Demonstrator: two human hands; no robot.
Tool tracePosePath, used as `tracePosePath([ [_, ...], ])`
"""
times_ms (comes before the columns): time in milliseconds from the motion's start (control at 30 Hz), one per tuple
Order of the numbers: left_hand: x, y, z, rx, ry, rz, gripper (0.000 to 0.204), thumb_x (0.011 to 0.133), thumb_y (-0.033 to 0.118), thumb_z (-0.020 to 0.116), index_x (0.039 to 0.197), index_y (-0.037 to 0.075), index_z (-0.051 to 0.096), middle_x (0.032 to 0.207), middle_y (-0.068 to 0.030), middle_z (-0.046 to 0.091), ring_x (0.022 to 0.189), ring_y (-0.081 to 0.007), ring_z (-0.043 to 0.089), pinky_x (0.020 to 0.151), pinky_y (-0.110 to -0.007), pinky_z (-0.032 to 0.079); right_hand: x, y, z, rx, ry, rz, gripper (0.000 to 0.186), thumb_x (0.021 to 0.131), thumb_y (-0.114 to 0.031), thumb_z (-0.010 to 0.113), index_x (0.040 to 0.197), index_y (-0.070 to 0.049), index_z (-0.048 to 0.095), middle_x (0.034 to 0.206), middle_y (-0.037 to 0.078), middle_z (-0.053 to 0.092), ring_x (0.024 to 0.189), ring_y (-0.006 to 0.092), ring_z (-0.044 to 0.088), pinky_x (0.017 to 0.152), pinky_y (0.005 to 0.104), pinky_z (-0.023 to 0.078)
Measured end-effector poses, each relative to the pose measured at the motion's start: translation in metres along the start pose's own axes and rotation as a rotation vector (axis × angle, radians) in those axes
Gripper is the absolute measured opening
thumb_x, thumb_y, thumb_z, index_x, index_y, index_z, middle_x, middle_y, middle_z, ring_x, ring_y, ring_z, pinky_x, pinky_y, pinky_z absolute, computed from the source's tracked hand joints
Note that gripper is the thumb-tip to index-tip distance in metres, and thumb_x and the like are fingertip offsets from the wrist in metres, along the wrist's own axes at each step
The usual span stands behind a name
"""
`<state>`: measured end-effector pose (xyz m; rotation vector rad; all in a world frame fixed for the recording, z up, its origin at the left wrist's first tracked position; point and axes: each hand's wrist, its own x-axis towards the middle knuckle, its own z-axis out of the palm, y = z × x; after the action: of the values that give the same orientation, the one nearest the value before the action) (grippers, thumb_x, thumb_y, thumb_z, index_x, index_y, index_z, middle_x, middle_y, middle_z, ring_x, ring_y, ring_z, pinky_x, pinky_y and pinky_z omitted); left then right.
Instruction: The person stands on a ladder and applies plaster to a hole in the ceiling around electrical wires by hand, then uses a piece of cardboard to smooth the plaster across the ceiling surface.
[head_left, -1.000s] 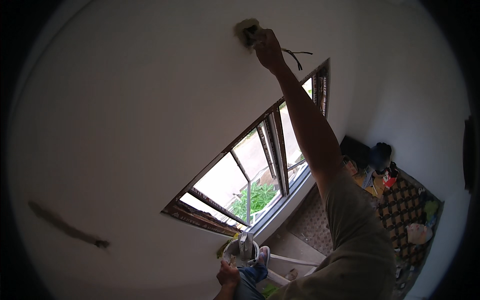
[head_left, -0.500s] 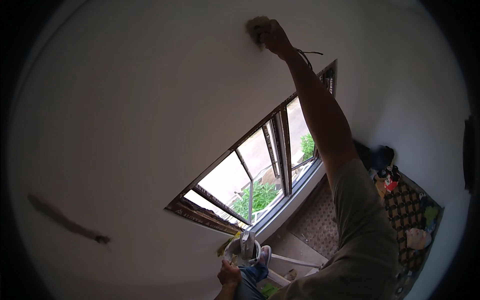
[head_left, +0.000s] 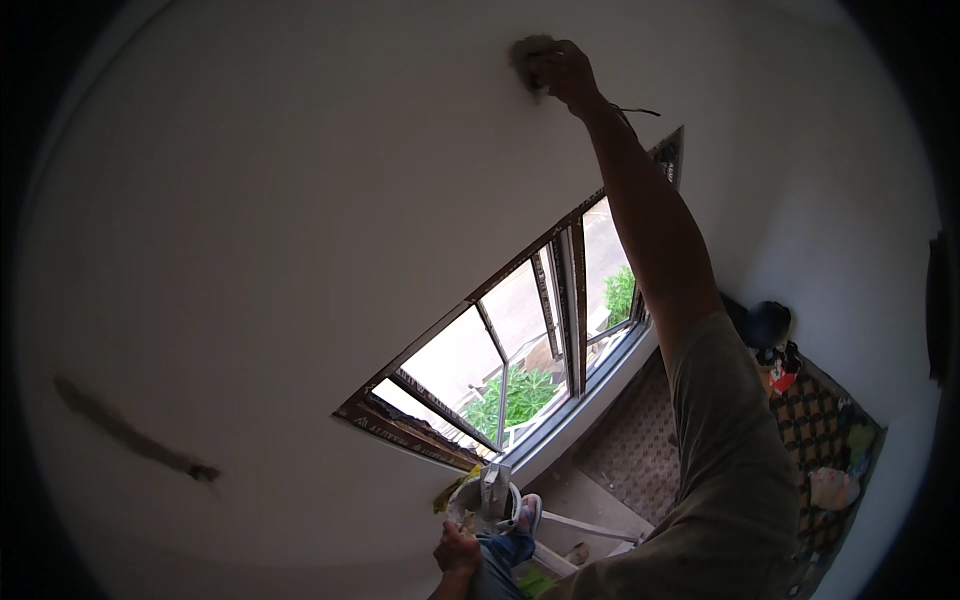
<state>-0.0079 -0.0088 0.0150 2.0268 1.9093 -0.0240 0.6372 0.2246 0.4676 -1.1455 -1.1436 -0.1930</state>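
My right hand reaches up at arm's length to a rough grey-brown patch on the pale wall. Its fingers are closed, and what they grip is too dark to make out. Low in the picture, my left hand is closed beside the near rim of a white bucket. A small pale piece shows at its fingertips; I cannot tell what it is. A grey, flat-sided block-like object stands upright in the bucket.
A brown-framed window with opened panes lies below my right arm. Thin wires stick out near my wrist. A dark streak marks the wall at left. Below are pale bars, a patterned mat and a cluttered checked floor covering.
The whole view has shifted slightly, with the window, wires and patch a little farther right. My right hand stays at the patch, and my left hand stays by the bucket.
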Motion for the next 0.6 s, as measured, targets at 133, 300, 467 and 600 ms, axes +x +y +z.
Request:
tracePosePath([
  [133, 0.003, -0.007, 0.004, -0.005, 0.001, 0.006, 0.030, 0.091, 0.033, 0.053, 0.108, 0.009, 0.050, 0.100, -0.0219, 0.068, 0.091, -0.0430, 0.067, 0.082, -0.055, 0.050, -0.002, -0.014, -0.001, -0.006, 0.033, 0.107, 0.055, 0.081, -0.019, 0.077, 0.122, 0.004, 0.050, 0.096, 0.010, 0.069, 0.069, 0.0125, 0.062, 0.050, 0.0238, 0.047],
  [300, 0.002, -0.003, 0.003, -0.019, -0.007, 0.011, 0.030, 0.091, 0.032, 0.053, 0.109, 0.008, 0.050, 0.100, -0.0225, 0.068, 0.091, -0.0437, 0.067, 0.082, -0.056, 0.050, -0.004, -0.016, -0.010, 0.085, -0.016, 0.103, 0.053, 0.080, -0.019, 0.078, 0.120, 0.004, 0.053, 0.092, 0.009, 0.068, 0.068, 0.0125, 0.061, 0.050, 0.0242, 0.046],
  [467, 0.004, -0.001, 0.002, 0.008, -0.018, -0.002, 0.030, 0.091, 0.031, 0.053, 0.110, 0.008, 0.049, 0.099, -0.0234, 0.068, 0.091, -0.0441, 0.066, 0.081, -0.056, 0.050, -0.002, -0.016, -0.011, 0.143, 0.005, 0.087, 0.047, 0.077, -0.019, 0.077, 0.113, 0.004, 0.056, 0.084, 0.007, 0.065, 0.064, 0.0121, 0.059, 0.049, 0.0257, 0.046],
  [600, 0.004, -0.006, 0.004, -0.024, -0.012, 0.002, 0.030, 0.091, 0.031, 0.053, 0.110, 0.009, 0.049, 0.100, -0.0233, 0.068, 0.091, -0.0439, 0.066, 0.081, -0.056, 0.050, -0.005, -0.019, -0.003, 0.129, 0.029, 0.094, 0.037, 0.074, -0.021, 0.077, 0.098, 0.003, 0.061, 0.075, 0.005, 0.062, 0.059, 0.0110, 0.058, 0.050, 0.0266, 0.048],
])
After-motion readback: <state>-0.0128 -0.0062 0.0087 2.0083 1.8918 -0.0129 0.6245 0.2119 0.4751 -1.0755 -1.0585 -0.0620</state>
